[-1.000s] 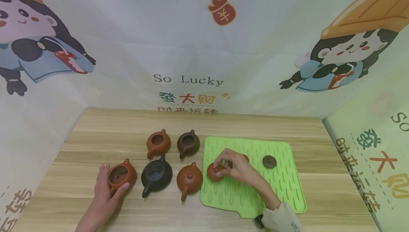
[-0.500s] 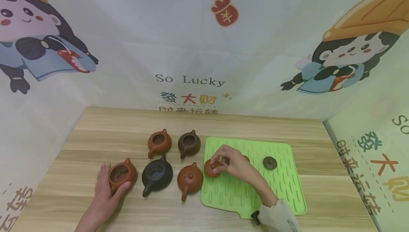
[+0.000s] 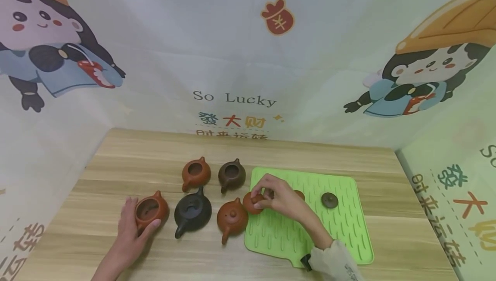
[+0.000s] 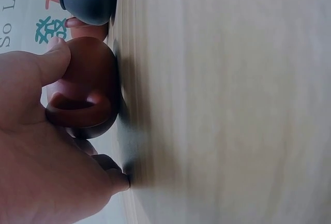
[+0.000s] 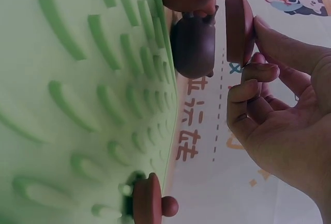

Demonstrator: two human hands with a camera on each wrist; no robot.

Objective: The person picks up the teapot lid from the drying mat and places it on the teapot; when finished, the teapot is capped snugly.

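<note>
At lower left, a lidless clay teapot (image 3: 162, 209) is gripped by the left hand (image 3: 132, 232), seemingly for steadiness; at lower centre, a lid (image 3: 249, 207) is pinched topside by the right hand (image 3: 280, 198).

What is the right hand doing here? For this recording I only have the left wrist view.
Observer: The right hand pinches a reddish-brown lid between thumb and fingers, raised off the surface.
Operator: I see the teapot that the left hand holds, but only from the side. Is its mouth covered?
Observer: No, the head view shows its mouth open, with no lid on it.
Operator: Any other loose lids out of my sight?
Observer: Yes, at least two lie on the green mat: a dark lid and another reddish-brown one.
</note>
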